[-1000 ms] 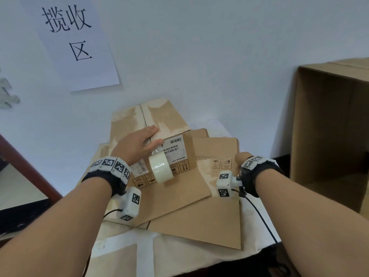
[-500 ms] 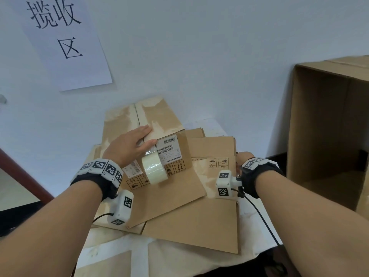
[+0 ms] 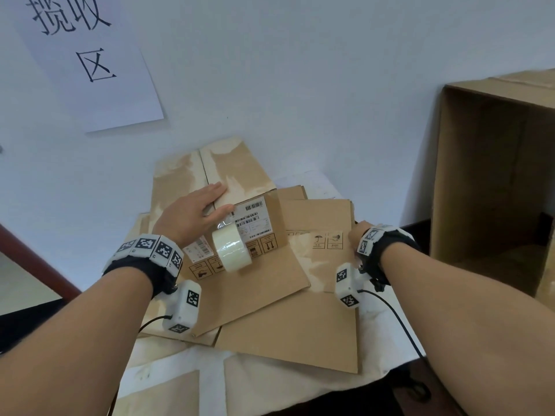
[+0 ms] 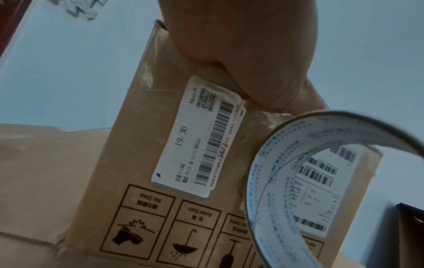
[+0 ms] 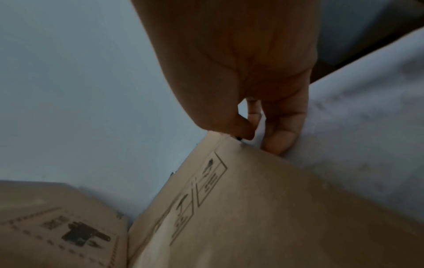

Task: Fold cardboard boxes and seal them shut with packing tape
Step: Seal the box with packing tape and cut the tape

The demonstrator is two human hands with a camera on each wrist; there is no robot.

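A small cardboard box [image 3: 258,223] with white barcode labels stands on a pile of flattened boxes. My left hand [image 3: 207,199] lies flat on its top with straight fingers, the thumb at the front top edge. A roll of clear packing tape [image 3: 231,250] stands against the box front just below that thumb; the left wrist view shows the roll [image 4: 275,163] beside the labelled box [image 4: 142,163] under my hand [image 4: 241,54]. My right hand [image 3: 357,232] grips the far right edge of a flattened box [image 3: 318,214]. In the right wrist view the thumb and fingers [image 5: 259,137] pinch that cardboard edge [image 5: 275,208].
A large open cardboard box [image 3: 495,175] stands on its side at the right. A paper sign [image 3: 87,55] hangs on the wall. More flat cardboard [image 3: 234,166] leans at the back. The white-covered table [image 3: 300,382] ends close in front of me.
Both hands keep their places on the small box and the cardboard edge. Only the head view has shifted a little.
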